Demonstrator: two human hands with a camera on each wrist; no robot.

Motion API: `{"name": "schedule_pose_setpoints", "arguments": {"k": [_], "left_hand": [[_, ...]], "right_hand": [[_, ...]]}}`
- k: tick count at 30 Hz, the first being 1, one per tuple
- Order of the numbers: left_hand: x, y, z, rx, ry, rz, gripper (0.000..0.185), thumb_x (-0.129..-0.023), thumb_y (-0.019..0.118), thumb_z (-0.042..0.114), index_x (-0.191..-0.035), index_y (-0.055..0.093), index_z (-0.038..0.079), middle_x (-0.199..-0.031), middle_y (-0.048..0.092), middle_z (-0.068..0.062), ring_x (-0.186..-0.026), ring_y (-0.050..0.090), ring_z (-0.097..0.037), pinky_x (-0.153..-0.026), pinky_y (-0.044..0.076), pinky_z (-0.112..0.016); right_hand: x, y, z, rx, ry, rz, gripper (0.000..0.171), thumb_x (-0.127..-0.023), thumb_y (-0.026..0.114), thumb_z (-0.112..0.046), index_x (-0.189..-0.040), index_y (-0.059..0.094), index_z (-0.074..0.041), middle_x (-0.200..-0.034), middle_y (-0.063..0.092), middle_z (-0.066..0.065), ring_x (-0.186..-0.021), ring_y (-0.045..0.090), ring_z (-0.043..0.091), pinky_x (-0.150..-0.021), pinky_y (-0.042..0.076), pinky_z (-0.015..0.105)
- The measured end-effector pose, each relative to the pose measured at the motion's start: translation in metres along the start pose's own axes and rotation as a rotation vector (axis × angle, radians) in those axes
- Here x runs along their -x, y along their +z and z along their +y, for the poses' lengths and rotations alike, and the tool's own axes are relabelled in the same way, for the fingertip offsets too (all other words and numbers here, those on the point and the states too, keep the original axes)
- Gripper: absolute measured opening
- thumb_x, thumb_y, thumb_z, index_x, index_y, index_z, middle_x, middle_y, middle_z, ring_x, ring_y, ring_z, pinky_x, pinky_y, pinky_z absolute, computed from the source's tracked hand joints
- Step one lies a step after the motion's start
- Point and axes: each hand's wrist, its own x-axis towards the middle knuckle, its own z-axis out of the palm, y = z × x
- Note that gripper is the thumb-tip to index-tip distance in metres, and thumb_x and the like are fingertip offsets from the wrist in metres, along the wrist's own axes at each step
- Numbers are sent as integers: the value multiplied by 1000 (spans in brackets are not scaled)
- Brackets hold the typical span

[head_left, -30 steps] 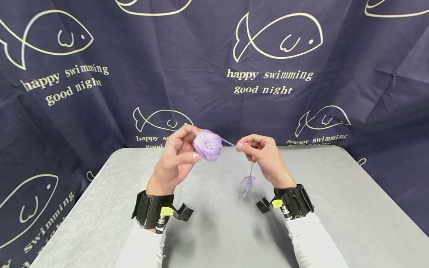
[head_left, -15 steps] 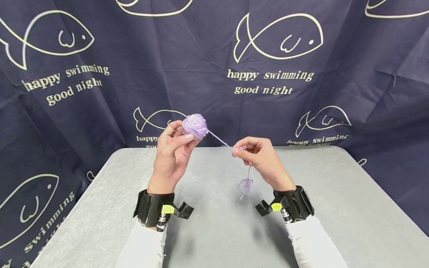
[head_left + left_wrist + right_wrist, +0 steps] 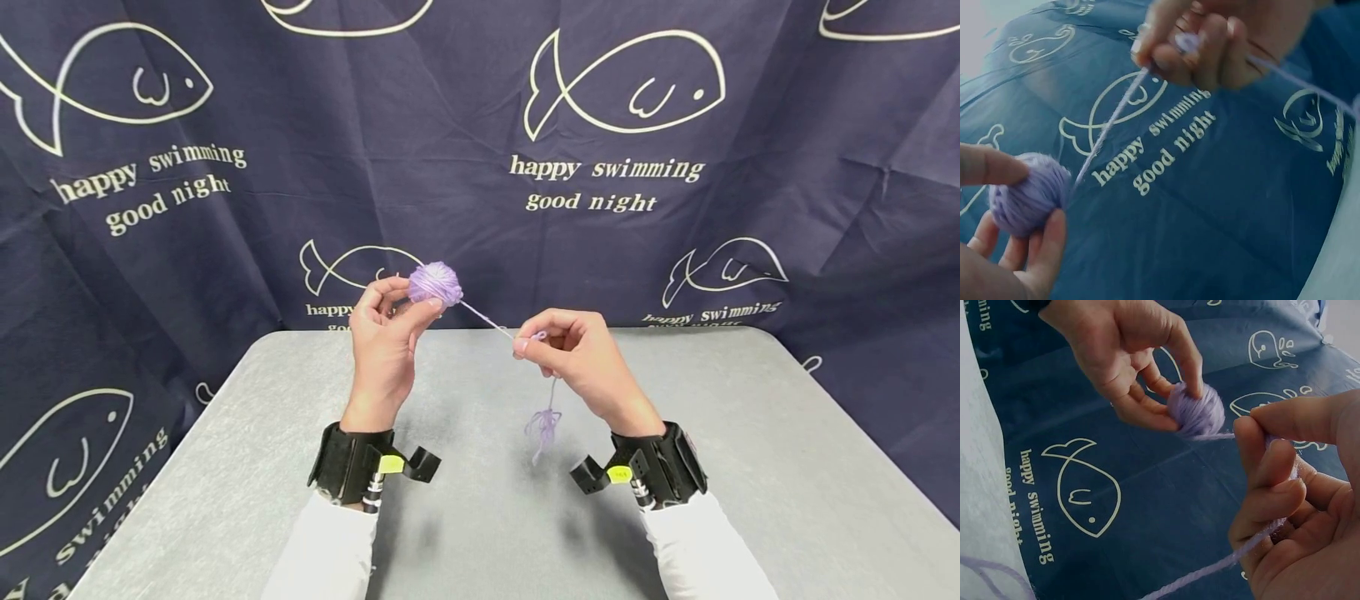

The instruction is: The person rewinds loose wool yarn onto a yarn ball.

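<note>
My left hand (image 3: 384,350) holds a small ball of lilac yarn (image 3: 436,284) up above the table's far edge, thumb on one side and fingertips on the other. A straight strand (image 3: 1107,131) runs from the ball to my right hand (image 3: 588,362), whose thumb and index finger pinch it. In the right wrist view the yarn passes on through the curled fingers (image 3: 1275,497) of that hand. Below it the loose tail dangles, ending in a tangled tuft (image 3: 546,427) over the table.
A pale grey table (image 3: 750,467) with rounded corners lies below both hands. Behind it hangs a dark blue cloth (image 3: 465,192) printed with white fish and lettering. Each wrist wears a black strap (image 3: 660,467) with a small camera mount.
The yarn ball went up and left from its earlier spot, then dipped slightly, and has turned in the left fingers. My right hand has shifted a little left and down with the strand.
</note>
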Motion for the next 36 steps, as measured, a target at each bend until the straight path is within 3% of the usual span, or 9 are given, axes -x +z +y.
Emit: {"name": "schedule_pose_setpoints", "arguments": {"k": [5,8,14,19,24,29,36], "left_hand": [[0,-1,-6,-324,131,72,37,-71,73,-20,-95,62,7,-94,59,-3,-81,63,-17,-69,57,-23],[1,-3,-9,-455,164,85,34,-71,76,-15,-97,62,3,-95,59,-2,-83,61,-17,-67,55,-22],[2,-4,-11,-645,186,41,33,-71,78,-11,-100,63,-3,-100,61,-7,-82,61,-17,-69,56,-21],[2,-7,-14,-809,193,-42,32,-71,78,-7,-99,64,-2,-102,66,-13,-83,66,-23,-67,57,-17],[3,-10,-16,-937,179,-141,31,-70,77,-5,-98,65,-2,-99,67,-14,-84,69,-27,-72,62,-29],[4,-10,-17,-1068,134,-204,30,-68,78,-1,-95,66,4,-92,67,-12,-84,69,-28,-77,59,-38],[7,-9,-17,-1181,20,-313,28,-67,79,1,-89,65,10,-88,65,-7,-84,68,-26,-79,51,-40]], "right_hand": [[1,1,-1,-5,-10,0,18,-86,81,-15,-93,73,0,-77,68,1,-57,47,13,-47,34,23],[1,1,-3,-11,-20,2,14,-86,81,-13,-92,74,-2,-76,68,1,-56,47,13,-48,35,22],[2,2,-7,-18,-46,5,5,-87,77,-5,-91,75,-5,-76,67,1,-56,48,12,-49,38,22],[4,0,-9,-16,-69,28,10,-86,75,1,-89,76,-8,-76,67,4,-56,48,14,-50,39,23],[4,-5,-11,-67,-103,90,5,-87,76,0,-91,74,0,-74,66,6,-57,47,14,-50,39,24],[1,-8,-12,-210,-176,189,1,-88,72,5,-89,71,4,-74,69,7,-54,46,14,-48,36,21],[-3,-12,-9,-389,-255,317,20,-88,62,15,-86,73,-2,-73,70,7,-49,44,12,-45,28,20]]}}
